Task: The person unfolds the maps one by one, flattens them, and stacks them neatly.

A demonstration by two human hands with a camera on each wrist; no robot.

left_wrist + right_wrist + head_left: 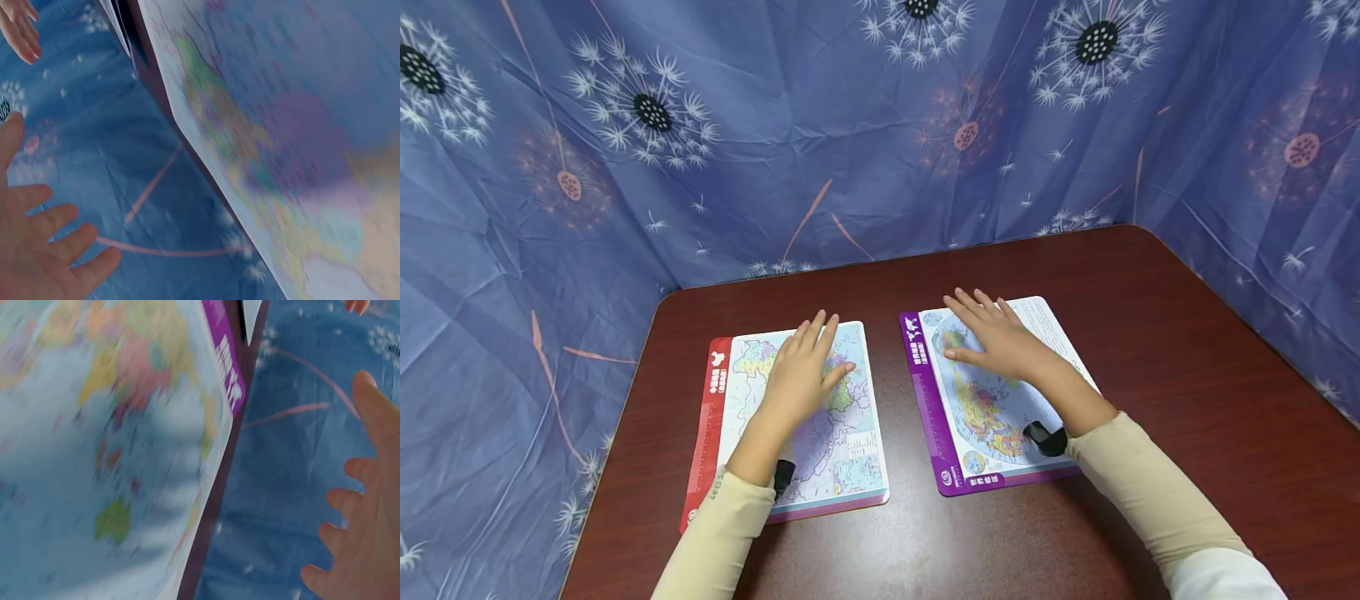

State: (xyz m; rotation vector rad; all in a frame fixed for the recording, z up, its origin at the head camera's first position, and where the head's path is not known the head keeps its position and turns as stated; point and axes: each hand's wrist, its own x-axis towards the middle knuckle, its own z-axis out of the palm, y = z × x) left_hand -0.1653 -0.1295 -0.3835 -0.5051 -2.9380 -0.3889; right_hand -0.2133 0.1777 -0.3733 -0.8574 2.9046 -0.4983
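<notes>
Two printed map boards lie side by side on the table. The red-edged map of China is on the left, and over its upper part is my left hand, fingers spread and straight. The purple-edged world map is on the right; above its upper half my right hand stretches out with the thumb apart. Neither hand grips anything. In the left wrist view the left hand shows clear of the map surface, and the right wrist view shows the right hand likewise raised over its board.
The dark brown wooden table has rounded back corners. A blue curtain with dandelion prints hangs behind it and along both sides. Black straps sit at the wrists, low over the maps.
</notes>
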